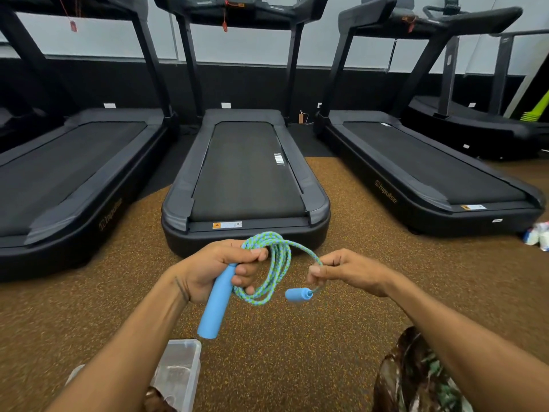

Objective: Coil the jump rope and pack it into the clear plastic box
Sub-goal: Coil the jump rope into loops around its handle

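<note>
The jump rope (277, 263) is a blue and green braided cord, wound in several loops. My left hand (217, 267) grips those loops together with one blue handle (216, 301), which points down and towards me. My right hand (349, 270) pinches the free end of the cord just above the second blue handle (298, 294), which dangles between my hands. The clear plastic box (182, 373) stands open on the floor at lower left, partly hidden behind my left forearm.
Three black treadmills stand ahead; the middle treadmill (246, 185) ends right beyond my hands. Brown speckled flooring (297, 352) lies below. My knee in camouflage fabric (416, 376) is at lower right. White items (537, 236) lie at the far right edge.
</note>
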The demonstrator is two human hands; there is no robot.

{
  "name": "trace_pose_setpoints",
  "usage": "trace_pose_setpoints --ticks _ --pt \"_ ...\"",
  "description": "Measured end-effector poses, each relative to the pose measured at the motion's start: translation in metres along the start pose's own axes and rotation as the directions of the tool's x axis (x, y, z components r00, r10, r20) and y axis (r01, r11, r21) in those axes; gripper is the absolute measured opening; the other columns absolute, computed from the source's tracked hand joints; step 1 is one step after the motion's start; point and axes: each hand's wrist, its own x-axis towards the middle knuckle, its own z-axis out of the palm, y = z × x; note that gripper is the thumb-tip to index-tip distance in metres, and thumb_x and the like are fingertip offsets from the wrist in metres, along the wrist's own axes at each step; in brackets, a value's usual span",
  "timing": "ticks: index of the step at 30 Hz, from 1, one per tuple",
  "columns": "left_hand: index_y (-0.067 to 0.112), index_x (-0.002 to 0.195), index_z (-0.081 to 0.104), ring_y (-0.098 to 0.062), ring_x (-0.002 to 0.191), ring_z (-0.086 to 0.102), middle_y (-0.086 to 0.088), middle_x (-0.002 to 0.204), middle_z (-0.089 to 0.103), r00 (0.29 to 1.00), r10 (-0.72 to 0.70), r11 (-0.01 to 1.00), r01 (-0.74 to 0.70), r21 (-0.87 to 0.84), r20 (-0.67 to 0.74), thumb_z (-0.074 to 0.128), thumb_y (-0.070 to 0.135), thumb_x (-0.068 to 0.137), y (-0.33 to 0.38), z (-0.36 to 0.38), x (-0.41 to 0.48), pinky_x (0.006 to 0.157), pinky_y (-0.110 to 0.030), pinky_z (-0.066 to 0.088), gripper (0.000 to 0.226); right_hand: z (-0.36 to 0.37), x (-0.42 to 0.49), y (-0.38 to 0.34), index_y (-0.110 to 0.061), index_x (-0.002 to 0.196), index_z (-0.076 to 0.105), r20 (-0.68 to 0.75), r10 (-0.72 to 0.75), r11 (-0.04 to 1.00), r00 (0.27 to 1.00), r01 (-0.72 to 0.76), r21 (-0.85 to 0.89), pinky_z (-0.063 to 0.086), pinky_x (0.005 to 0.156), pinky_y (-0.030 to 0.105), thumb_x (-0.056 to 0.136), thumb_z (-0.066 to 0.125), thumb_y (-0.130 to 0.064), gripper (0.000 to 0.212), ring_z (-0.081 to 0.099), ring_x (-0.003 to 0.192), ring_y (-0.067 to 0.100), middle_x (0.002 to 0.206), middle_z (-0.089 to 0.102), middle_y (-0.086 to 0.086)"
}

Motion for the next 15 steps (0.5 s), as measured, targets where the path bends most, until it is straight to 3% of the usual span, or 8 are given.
trace_pose_setpoints --ticks 4,8,10,15 --pt "0.011 0.086 0.062 -0.009 0.042 0.039 0.002 0.057 0.037 1.000 0.017 0.999 -0.018 -0.029 -0.015 0.084 0.026 0.073 -0.002 0.000 0.001 0.062 -0.034 0.053 0.030 0.013 0.004 -0.005 -0.014 0.099 0.074 -0.071 -0.045 0.999 0.996 0.045 -0.001 0.048 0.075 0.031 0.098 0.048 -0.045 0.040 0.054 0.069 0.014 0.067 0.050 -0.002" --pt "0.011 0.088 0.060 -0.009 0.044 0.039 0.003 0.057 0.037 0.996 0.091 0.989 -0.089 -0.122 0.008 0.080 0.023 0.078 0.000 0.001 0.004 0.064 -0.034 0.054 0.026 0.029 0.013 -0.005 -0.021 0.095 0.071 -0.131 -0.092 0.994 0.987 0.084 -0.065 0.035 0.056 0.029 0.097 0.043 -0.056 0.044 0.036 0.057 0.012 0.062 0.035 -0.005" --pt "0.012 0.087 0.061 -0.009 0.045 0.040 0.004 0.057 0.038 0.990 0.139 0.976 -0.135 -0.168 0.010 0.078 0.022 0.080 0.002 0.000 0.003 0.064 -0.033 0.054 0.021 0.033 0.015 -0.002 -0.022 0.095 0.069 -0.108 -0.096 0.994 0.990 0.090 -0.057 0.031 0.054 0.030 0.096 0.045 -0.057 0.043 0.033 0.056 0.010 0.061 0.033 -0.007" --pt "0.014 0.090 0.062 -0.007 0.048 0.044 0.007 0.061 0.031 0.960 0.276 0.908 -0.247 -0.339 0.040 0.065 0.019 0.089 0.008 -0.005 -0.002 0.069 -0.031 0.055 0.006 0.035 0.014 0.005 -0.023 0.090 0.066 -0.046 -0.056 0.997 0.997 0.054 -0.047 0.046 0.068 0.034 0.082 0.066 -0.061 0.039 0.051 0.069 0.013 0.074 0.053 -0.004"
